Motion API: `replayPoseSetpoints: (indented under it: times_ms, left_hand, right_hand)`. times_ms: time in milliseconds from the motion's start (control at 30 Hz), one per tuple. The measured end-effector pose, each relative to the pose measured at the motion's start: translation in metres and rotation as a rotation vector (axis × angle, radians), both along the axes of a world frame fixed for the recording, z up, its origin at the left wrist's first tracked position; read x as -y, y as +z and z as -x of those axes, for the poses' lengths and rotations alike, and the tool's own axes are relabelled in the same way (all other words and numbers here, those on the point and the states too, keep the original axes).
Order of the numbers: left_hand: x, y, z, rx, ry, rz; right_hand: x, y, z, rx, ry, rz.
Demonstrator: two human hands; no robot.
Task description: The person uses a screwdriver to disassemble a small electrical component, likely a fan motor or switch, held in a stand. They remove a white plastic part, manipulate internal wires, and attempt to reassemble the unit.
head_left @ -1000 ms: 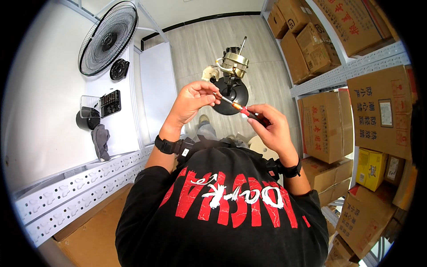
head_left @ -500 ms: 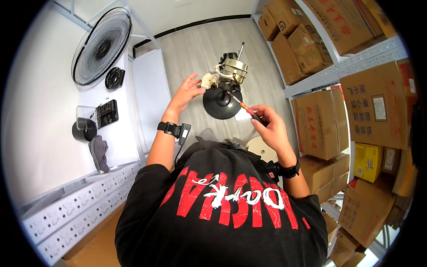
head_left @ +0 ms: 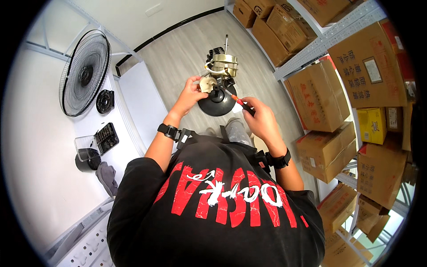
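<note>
Below me stands a partly dismantled fan: a brass-coloured motor [head_left: 223, 63] with an upright shaft and wires, on a round black base [head_left: 220, 107]. My left hand [head_left: 191, 96] grips a cream plastic housing [head_left: 207, 85] beside the motor, its fingers at the housing's left side. My right hand [head_left: 259, 116] is closed on a red and black screwdriver [head_left: 240, 103], whose shaft points up-left to the parts beside that housing; the exact contact at the tip is too small to tell.
A white shelf [head_left: 142, 93] on the left bears a wire fan grille [head_left: 84, 73], a black round part [head_left: 104, 101], an open bit case [head_left: 105, 138], a black cylinder [head_left: 87, 160] and a grey cloth [head_left: 106, 178]. Cardboard boxes [head_left: 318, 95] fill racks on the right. Pale floor [head_left: 178, 49] surrounds the fan.
My left hand has left the screwdriver's tip and now grips the cream housing. The screwdriver has moved up toward that housing. The view has shifted and turned slightly.
</note>
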State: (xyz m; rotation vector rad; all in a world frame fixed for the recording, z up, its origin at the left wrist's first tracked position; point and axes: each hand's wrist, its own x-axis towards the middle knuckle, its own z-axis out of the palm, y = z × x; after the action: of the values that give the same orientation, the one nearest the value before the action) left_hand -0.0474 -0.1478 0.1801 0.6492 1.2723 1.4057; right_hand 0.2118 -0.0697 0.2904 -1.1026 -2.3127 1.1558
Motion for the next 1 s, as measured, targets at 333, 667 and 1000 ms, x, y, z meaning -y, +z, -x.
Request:
replayPoseSetpoints:
  times_ms: [333, 667, 1000]
  left_hand:
    - [-0.001, 0.005, 0.0, 0.04, -0.024, 0.116]
    - [-0.001, -0.008, -0.016, 0.058, -0.057, 0.046]
    - [0.001, -0.01, -0.018, 0.078, -0.052, 0.043]
  right_hand:
    - [0.004, -0.004, -0.01, 0.041, -0.017, -0.009]
    - [0.018, 0.006, -0.004, -0.025, 0.092, -0.148]
    - [0.014, 0.001, 0.031, 0.097, 0.175, -0.476]
